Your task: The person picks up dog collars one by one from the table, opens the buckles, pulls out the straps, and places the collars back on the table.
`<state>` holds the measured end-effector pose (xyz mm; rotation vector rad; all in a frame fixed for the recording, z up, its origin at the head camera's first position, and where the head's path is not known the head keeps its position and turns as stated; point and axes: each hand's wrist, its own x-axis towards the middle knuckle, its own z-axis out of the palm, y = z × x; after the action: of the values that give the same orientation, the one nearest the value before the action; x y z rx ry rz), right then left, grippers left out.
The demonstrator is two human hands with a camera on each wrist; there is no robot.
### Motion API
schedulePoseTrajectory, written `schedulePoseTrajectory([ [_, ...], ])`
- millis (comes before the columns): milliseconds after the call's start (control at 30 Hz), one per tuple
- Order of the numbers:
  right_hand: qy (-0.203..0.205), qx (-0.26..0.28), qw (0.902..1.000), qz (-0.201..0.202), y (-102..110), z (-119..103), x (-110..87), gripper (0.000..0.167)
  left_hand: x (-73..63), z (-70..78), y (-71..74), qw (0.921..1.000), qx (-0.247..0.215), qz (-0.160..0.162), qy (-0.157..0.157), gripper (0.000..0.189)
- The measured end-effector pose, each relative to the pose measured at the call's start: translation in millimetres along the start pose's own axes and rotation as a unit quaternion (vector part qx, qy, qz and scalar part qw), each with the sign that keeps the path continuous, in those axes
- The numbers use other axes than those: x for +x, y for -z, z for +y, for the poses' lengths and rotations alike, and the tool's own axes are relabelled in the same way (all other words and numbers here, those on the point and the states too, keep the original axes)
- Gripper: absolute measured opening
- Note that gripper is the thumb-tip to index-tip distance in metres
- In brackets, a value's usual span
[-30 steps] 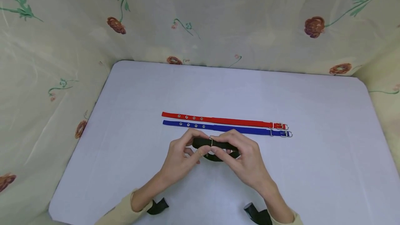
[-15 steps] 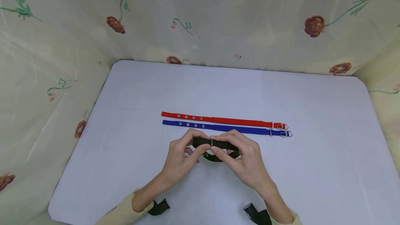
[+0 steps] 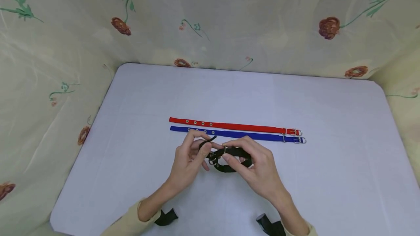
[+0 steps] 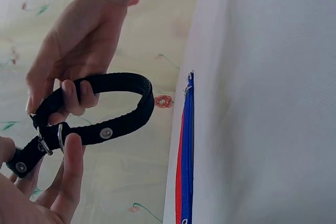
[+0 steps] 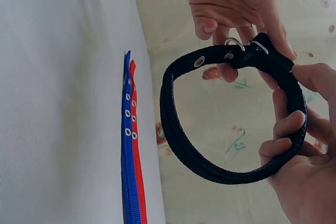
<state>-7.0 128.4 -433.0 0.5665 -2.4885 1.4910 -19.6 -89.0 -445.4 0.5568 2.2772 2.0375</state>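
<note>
A black collar point(image 3: 226, 169), bent into a loop, is held above the table between both hands. My left hand point(image 3: 186, 163) pinches the strap's tip end point(image 4: 21, 167), which sticks out past the metal buckle point(image 4: 43, 141). My right hand point(image 3: 259, 165) grips the loop's other side, thumb and forefinger at a metal band point(image 3: 225, 150) on the strap, other fingers curled round it. Metal eyelets point(image 5: 199, 61) show along the strap, and a D-ring point(image 5: 234, 43) hangs by the buckle. Part of the strap is hidden behind the fingers.
A red collar point(image 3: 242, 126) and a blue collar point(image 3: 249, 136) lie straight and parallel just beyond the hands, buckles to the right. They rest on a white-covered table point(image 3: 344, 163). A flowered cloth point(image 3: 223, 21) hangs behind. Black wrist pieces point(image 3: 166, 217) show by both sleeves.
My left hand has drawn back slightly from the right, and the strap's tip now sticks up from its fingers. The buckle and ring have come into sight. My right hand has barely moved.
</note>
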Motion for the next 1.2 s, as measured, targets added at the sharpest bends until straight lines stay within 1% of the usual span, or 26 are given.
schedulePoseTrajectory([
  [167, -0.007, 0.01, 0.9999, -0.004, -0.7, 1.3, -1.4, 0.027, -1.7, -2.6, -0.4, 0.9996, -0.016, 0.001, 0.024, 0.018],
  [333, -0.022, 0.015, 0.9996, 0.008, -1.6, 1.5, -2.8, 0.024, -4.1, -3.7, -2.9, 0.9992, -0.022, -0.017, 0.029, 0.016],
  [400, -0.028, 0.021, 0.9993, 0.012, -1.9, 0.9, -2.8, 0.024, -4.4, -2.9, -3.7, 0.999, -0.026, -0.018, 0.03, 0.016],
  [533, -0.028, 0.067, 0.9972, 0.021, -2.7, 0.5, -3.1, 0.026, -4.7, -2.3, -5.6, 0.9987, -0.027, -0.015, 0.041, 0.021],
  [633, -0.025, 0.1, 0.9943, 0.026, -2.8, 0.4, -3.2, 0.027, -4.9, -3.1, -7.7, 0.9985, -0.019, -0.013, 0.049, 0.026],
  [733, -0.029, 0.11, 0.9931, 0.027, -2.8, -0.1, -3.1, 0.026, -5.2, -3.8, -9.3, 0.9985, -0.016, -0.007, 0.051, 0.028],
  [800, -0.032, 0.113, 0.9928, 0.024, -3.0, -0.6, -2.8, 0.026, -5.4, -3.7, -9.4, 0.9986, -0.014, 0.003, 0.05, 0.029],
  [900, -0.037, 0.107, 0.9934, 0.016, -3.5, -1.4, -2.3, 0.027, -5.5, -2.9, -8.7, 0.9986, -0.011, 0.022, 0.046, 0.028],
  [967, -0.035, 0.088, 0.9954, 0.015, -3.8, -1.8, -1.5, 0.027, -5.2, -2.2, -7.9, 0.9986, -0.004, 0.033, 0.041, 0.027],
  [1133, -0.027, 0.031, 0.9988, 0.028, -4.1, -2.4, 1.0, 0.026, -4.0, -2.3, -6.5, 0.9983, 0.028, 0.048, 0.015, 0.024],
  [1200, -0.028, 0.019, 0.9988, 0.036, -4.4, -2.4, 1.4, 0.025, -3.4, -2.3, -6.1, 0.9975, 0.047, 0.052, 0.002, 0.024],
])
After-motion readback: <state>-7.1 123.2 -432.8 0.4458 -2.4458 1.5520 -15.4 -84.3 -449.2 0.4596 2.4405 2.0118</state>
